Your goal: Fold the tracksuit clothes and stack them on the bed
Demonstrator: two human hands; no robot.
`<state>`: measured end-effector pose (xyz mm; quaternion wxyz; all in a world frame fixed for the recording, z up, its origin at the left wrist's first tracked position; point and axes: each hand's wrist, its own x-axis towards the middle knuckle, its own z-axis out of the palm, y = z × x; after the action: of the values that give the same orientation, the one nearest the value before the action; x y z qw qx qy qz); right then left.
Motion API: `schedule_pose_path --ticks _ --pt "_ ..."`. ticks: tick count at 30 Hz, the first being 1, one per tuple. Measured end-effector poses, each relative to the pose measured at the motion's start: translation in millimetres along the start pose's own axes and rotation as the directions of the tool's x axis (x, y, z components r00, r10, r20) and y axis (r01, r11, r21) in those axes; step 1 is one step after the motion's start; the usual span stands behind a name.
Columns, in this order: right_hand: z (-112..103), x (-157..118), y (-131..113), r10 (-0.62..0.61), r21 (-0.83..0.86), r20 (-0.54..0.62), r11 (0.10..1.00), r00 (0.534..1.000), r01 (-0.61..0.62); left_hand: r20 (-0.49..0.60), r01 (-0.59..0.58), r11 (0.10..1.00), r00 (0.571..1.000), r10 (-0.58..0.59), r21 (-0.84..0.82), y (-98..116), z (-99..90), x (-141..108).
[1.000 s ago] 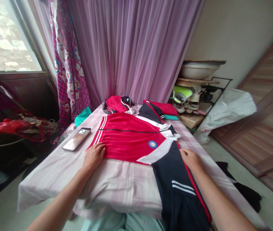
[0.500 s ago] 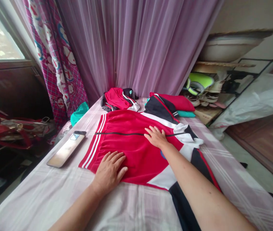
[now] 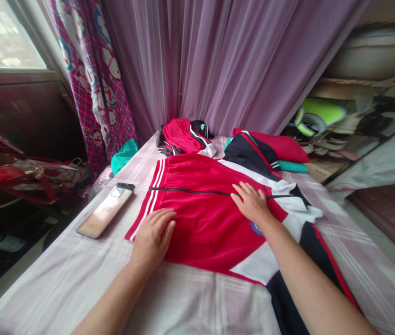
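Observation:
A red, white and black zip-up track jacket (image 3: 200, 223) lies spread out flat, its zip running across it and its striped hem toward the left. My left hand (image 3: 154, 232) rests on the red cloth close to the hem, fingers stretched out and gripping nothing. On the chest part, beside the zip, my right hand (image 3: 251, 202) lies with its fingers spread. A round blue badge (image 3: 256, 228) shows partly from beside my right wrist. The near sleeve is partly covered by my right forearm.
The jacket lies on a checked sheet (image 3: 61, 288). A phone (image 3: 107, 211) is left of the hem. Behind are a crumpled red garment (image 3: 180, 135) and folded red clothes (image 3: 288, 144). Purple curtains (image 3: 211, 60) hang at the back; a shoe rack (image 3: 330, 139) stands at right.
The view has shifted, so the scene sits differently in it. My left hand has slid a little toward the hem with its fingers drawn closer together; my right hand stays on the chest part.

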<state>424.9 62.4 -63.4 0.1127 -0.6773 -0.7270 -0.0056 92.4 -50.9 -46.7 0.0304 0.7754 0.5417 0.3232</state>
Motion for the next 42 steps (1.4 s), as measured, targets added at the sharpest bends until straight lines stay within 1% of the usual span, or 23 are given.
schedule_pose_path --ticks 2,3,5,7,9,12,15,16,17,19,20,21,22,24,26,28,29,32,34,36,38,40,42 --pt "-0.2 -19.2 12.2 0.041 -0.038 -0.06 0.998 0.997 -0.044 -0.08 0.126 0.986 0.99 -0.118 0.106 -23.9 -4.8 2.8" --pt "0.0 -28.5 19.4 0.088 -0.059 -0.073 0.994 0.993 -0.092 -0.095 0.185 0.97 0.981 -0.171 0.161 -35.6 -5.8 3.6" --pt "0.8 -43.8 33.8 0.184 -0.093 -0.083 0.977 0.979 -0.192 -0.075 0.257 0.937 0.966 -0.246 0.237 -54.8 -5.0 3.7" --pt "1.3 -52.5 44.7 0.23 -0.103 -0.09 0.966 0.969 -0.239 -0.046 0.279 0.92 0.96 -0.278 0.275 -66.0 -2.6 2.9" --pt "0.8 -54.8 50.6 0.228 -0.086 -0.103 0.968 0.968 -0.237 -0.04 0.28 0.919 0.959 -0.28 0.278 -69.7 -1.1 2.2" --pt "-4.2 -51.9 55.6 0.201 -0.01 -0.158 0.979 0.967 -0.205 -0.043 0.3 0.92 0.953 -0.299 0.251 -67.6 -3.6 3.3" --pt "-16.0 -49.6 66.8 0.17 0.105 -0.266 0.984 0.949 -0.147 -0.044 0.38 0.898 0.924 -0.38 0.22 -64.9 -10.1 7.3" --pt "-20.9 -50.1 72.6 0.191 0.134 -0.315 0.979 0.93 -0.156 -0.047 0.414 0.885 0.909 -0.414 0.213 -64.7 -12.2 9.1" --pt "-25.7 -51.2 79.2 0.236 0.154 -0.367 0.969 0.9 -0.191 -0.051 0.446 0.87 0.894 -0.446 0.21 -64.9 -14.1 11.1" --pt "-33.5 -54.9 92.8 0.364 0.168 -0.458 0.931 0.811 -0.323 -0.057 0.487 0.843 0.871 -0.488 0.228 -66.1 -16.2 15.6" --pt "-35.9 -57.0 98.8 0.42 0.166 -0.482 0.905 0.769 -0.391 -0.058 0.492 0.834 0.867 -0.494 0.249 -66.7 -16.3 17.9" --pt "-37.2 -58.9 103.9 0.461 0.161 -0.486 0.882 0.743 -0.443 -0.058 0.487 0.83 0.869 -0.491 0.273 -67.0 -15.8 20.0" --pt "-37.6 -60.4 107.8 0.485 0.154 -0.473 0.868 0.736 -0.473 -0.057 0.476 0.828 0.874 -0.483 0.296 -66.8 -14.8 21.9" --pt "-36.5 -61.3 112.4 0.485 0.137 -0.426 0.869 0.764 -0.476 -0.05 0.457 0.826 0.882 -0.468 0.329 -65.0 -12.0 24.7" --pt "-35.4 -60.0 114.1 0.458 0.12 -0.395 0.885 0.796 -0.45 -0.049 0.458 0.821 0.881 -0.471 0.341 -62.1 -9.5 25.8" --pt "-36.1 -58.4 115.5 0.447 0.105 -0.404 0.89 0.798 -0.444 -0.044 0.467 0.822 0.876 -0.48 0.325 -59.6 -8.2 25.5" --pt "-37.1 -57.9 116.7 0.457 0.104 -0.42 0.882 0.784 -0.459 -0.038 0.474 0.825 0.872 -0.487 0.307 -59.0 -8.1 25.2" --pt "-41.0 -59.2 121.3 0.516 0.127 -0.474 0.842 0.714 -0.524 -0.017 0.511 0.823 0.852 -0.524 0.249 -59.1 -9.0 24.4" --pt "-42.6 -61.1 123.5 0.556 0.141 -0.474 0.813 0.682 -0.565 -0.02 0.537 0.81 0.836 -0.548 0.236 -59.1 -10.2 24.7" --pt "-43.1 -62.4 123.4 0.594 0.135 -0.425 0.787 0.683 -0.601 -0.016 0.543 0.801 0.83 -0.557 0.252 -57.8 -12.2 26.6" --pt "-43.0 -62.6 121.4 0.632 0.124 -0.346 0.764 0.694 -0.634 0.009 0.533 0.792 0.828 -0.561 0.297 -55.5 -15.7 30.9" --pt "-43.2 -61.9 118.9 0.655 0.127 -0.273 0.751 0.705 -0.648 0.058 0.501 0.784 0.829 -0.556 0.367 -53.8 -20.8 39.0" --pt "-44.2 -60.9 117.1 0.666 0.146 -0.245 0.744 0.705 -0.652 0.127 0.455 0.777 0.823 -0.553 0.435 -54.2 -27.0 50.7"
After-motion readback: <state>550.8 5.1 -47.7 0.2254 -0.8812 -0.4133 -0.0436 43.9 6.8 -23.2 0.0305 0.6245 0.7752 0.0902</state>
